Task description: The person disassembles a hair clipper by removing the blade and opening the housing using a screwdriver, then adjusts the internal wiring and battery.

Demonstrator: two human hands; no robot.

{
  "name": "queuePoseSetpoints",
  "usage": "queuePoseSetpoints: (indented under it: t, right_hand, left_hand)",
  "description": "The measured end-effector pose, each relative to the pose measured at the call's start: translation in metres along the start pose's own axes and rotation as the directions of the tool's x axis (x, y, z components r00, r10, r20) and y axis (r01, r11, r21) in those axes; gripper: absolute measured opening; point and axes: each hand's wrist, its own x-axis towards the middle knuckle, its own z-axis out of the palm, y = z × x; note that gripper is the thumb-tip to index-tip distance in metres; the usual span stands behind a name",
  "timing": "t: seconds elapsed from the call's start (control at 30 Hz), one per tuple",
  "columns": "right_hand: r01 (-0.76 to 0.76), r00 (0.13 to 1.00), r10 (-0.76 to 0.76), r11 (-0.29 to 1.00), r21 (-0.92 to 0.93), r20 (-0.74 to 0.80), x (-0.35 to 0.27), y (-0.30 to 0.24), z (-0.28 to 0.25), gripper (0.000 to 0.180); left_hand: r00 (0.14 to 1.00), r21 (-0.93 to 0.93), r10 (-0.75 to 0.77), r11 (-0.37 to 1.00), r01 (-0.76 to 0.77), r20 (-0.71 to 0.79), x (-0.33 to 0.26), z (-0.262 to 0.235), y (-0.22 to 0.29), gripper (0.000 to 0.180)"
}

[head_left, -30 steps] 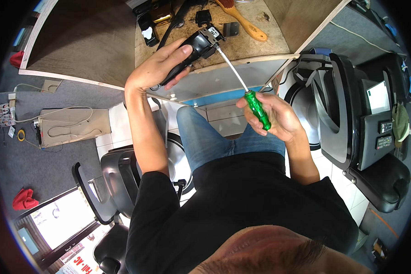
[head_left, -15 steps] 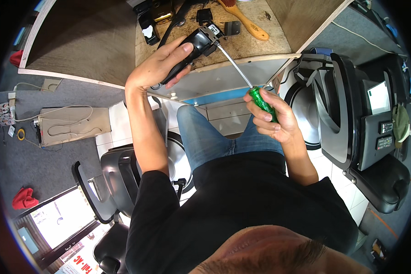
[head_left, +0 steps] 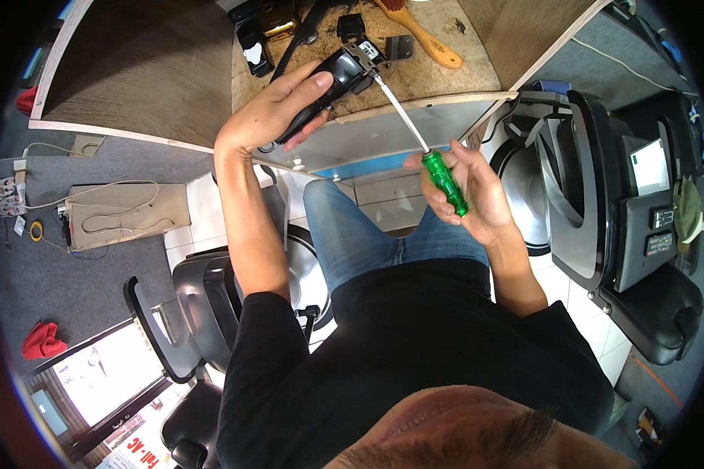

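A black hair clipper lies in the grip of my left hand, thumb along its upper side, its head tilted up to the right. At that head sits the tip of a screwdriver with a green handle and a long metal shaft. My right hand holds the handle loosely: the thumb is raised off it and the handle rests against the fingers. A small dark metal plate, perhaps a clipper blade, lies on the worn wooden shelf beyond the clipper head.
On the shelf are a wooden-handled brush, a small black part and a black case. The shelf's front edge runs below my hands. Barber-type chairs stand at left and right. A cardboard piece with a cable lies on the floor.
My right hand has loosened, its thumb lifting away from the green handle. The screwdriver handle has shifted slightly left. The left hand and clipper stay nearly still.
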Motion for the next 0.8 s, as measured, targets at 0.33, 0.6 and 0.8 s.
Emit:
queuePoseSetpoints:
  t: [0.33, 0.6, 0.8]
  right_hand:
    - [0.053, 0.998, -0.055, 0.994, -0.1, -0.013, 0.001, 0.01, -0.004, 0.039]
    - [0.285, 0.806, -0.569, 0.616, -0.735, -0.165, 0.011, 0.032, 0.005, 0.029]
    - [-0.032, 0.999, 0.033, 0.999, -0.034, 0.034, 0.001, 0.004, 0.003, 0.04]
  left_hand:
    - [1.0, -0.01, -0.005, 1.0, 0.004, -0.019, -0.001, 0.001, 0.001, 0.04]
    - [1.0, 0.017, -0.005, 1.0, 0.005, 0.0, 0.001, 0.001, 0.002, 0.038]
    - [1.0, 0.011, 0.022, 1.0, -0.022, 0.015, 0.001, 0.0, 0.0, 0.039]
